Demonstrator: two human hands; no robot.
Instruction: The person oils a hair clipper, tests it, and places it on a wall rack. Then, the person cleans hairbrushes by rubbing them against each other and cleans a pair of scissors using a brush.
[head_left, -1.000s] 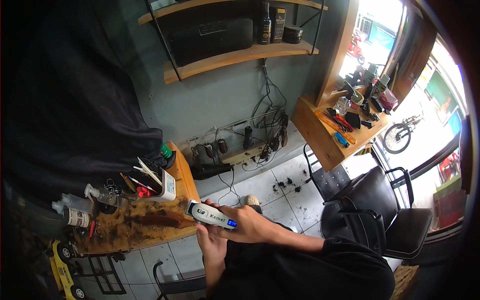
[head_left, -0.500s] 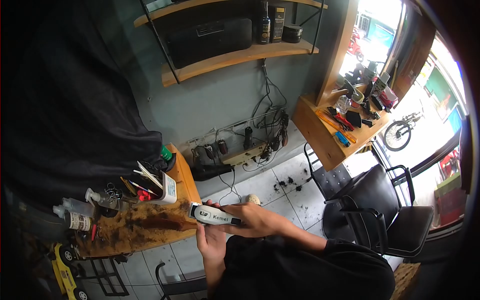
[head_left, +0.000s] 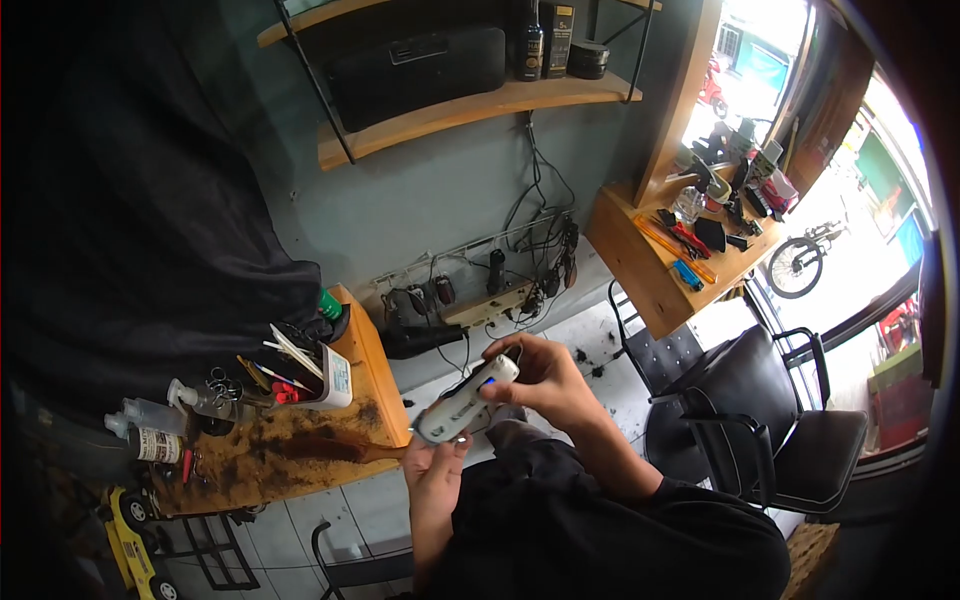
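White hair clipper (head_left: 460, 408), tilted, held at its rear by the right hand (head_left: 545, 385); left hand (head_left: 434, 475) at its lower end, whether gripping cannot be told. Left of the hands: brush (head_left: 328, 447) on wooden counter (head_left: 372, 368).

The single view looks out from the person's head, facing forward and steeply down past the black clothing (head_left: 620, 545) at the bottom edge. The left hand (head_left: 434, 485) and right hand (head_left: 550, 385) come close before the lens, around and below the middle of the picture. A wooden counter (head_left: 375, 365) lies near on the left, seen from above like the tiled floor (head_left: 370, 510). Farther off, the grey wall (head_left: 400, 200) stands ahead; rightward, the view reaches over a black chair (head_left: 745, 400) to a bicycle (head_left: 797, 270) outdoors. The lens is wide, bowing straight edges and leaving dark corners
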